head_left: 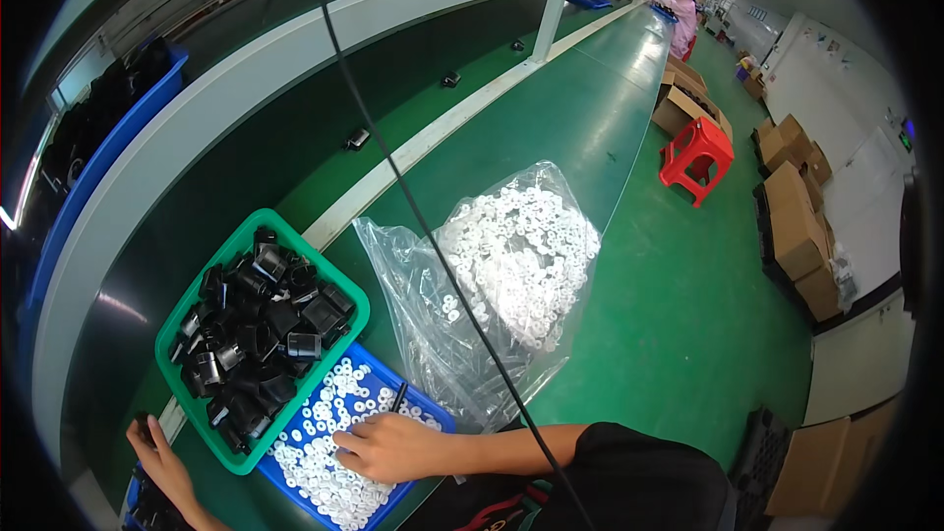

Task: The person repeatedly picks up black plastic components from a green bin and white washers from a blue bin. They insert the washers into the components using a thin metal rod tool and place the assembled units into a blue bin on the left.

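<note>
Right hand (388, 447), fingers together, presses into light, slippery white rings (324, 452) in the blue tray (433, 413); left hand (162, 462), at nine o'clock, pinches a small black part (145, 425).

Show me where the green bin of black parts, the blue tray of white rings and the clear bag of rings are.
green bin (193, 301), head view, on its left rim.
blue tray (430, 406), head view, on its right rim.
clear bag (393, 265), head view, on the bare plastic at its left side.

Right hand (388, 447) on white rings (324, 452), blue tray (433, 411), left hand (162, 467) apart
</note>
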The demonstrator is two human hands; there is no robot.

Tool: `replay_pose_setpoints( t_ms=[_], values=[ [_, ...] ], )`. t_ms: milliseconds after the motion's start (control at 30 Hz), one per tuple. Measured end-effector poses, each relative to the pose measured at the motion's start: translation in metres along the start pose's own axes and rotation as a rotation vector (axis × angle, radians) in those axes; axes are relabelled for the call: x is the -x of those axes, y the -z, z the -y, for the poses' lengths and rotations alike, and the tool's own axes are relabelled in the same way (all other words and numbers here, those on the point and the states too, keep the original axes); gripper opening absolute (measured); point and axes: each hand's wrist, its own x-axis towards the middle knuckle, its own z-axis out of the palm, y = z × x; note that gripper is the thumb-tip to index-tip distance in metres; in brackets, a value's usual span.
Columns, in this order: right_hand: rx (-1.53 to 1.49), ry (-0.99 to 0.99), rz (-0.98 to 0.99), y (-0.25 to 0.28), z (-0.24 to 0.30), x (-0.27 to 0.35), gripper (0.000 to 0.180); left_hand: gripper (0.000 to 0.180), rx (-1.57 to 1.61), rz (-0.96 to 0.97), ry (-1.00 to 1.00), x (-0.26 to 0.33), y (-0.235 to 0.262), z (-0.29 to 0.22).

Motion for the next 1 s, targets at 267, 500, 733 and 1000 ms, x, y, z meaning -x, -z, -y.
replay_pose_setpoints(
  t_ms=[267,500,733,1000],
  values=[
    [0.08,-0.025,-0.062,-0.005,-0.004,0.003,0.015,0.046,-0.512,-0.024,-0.064,-0.079,-0.036,0.076],
    [0.043,-0.026,-0.06,-0.011,-0.004,0.004,0.014,0.048,-0.51,0.209,-0.115,-0.108,-0.061,0.093],
    [0.002,-0.033,-0.044,-0.003,-0.004,0.006,0.012,0.051,-0.51,-0.011,-0.312,-0.067,-0.039,-0.008],
    [0.032,0.034,-0.029,0.006,-0.009,0.001,0.016,0.038,-0.293,0.436,-0.284,0.027,-0.05,-0.164]
  ],
)
